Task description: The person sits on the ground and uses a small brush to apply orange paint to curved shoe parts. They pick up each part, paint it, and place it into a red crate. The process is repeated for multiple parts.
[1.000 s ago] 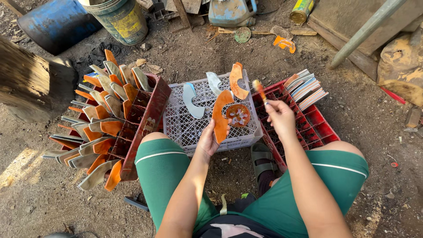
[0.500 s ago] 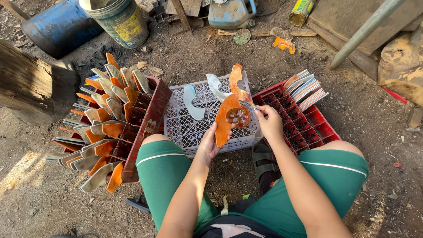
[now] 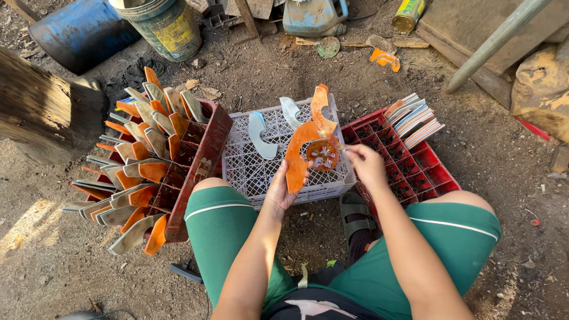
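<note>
Head view: I watch two bare hands working one orange curved piece above a white crate.

My left hand (image 3: 283, 188) is closed around the lower end of the orange curved piece (image 3: 303, 148), holding it upright over the white lattice crate (image 3: 249, 166). My right hand (image 3: 366, 166) pinches a small brush (image 3: 336, 144) against the piece's round centre. Red crates flank the white one: the left red crate (image 3: 198, 160) is crowded with similar pieces, the right red crate (image 3: 427, 172) holds a few.

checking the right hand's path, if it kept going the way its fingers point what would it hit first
The right hand points left, toward the orange curved piece held by the left hand. Its fingertips look to be already at the round centre of the piece, though depth is unclear.
</note>
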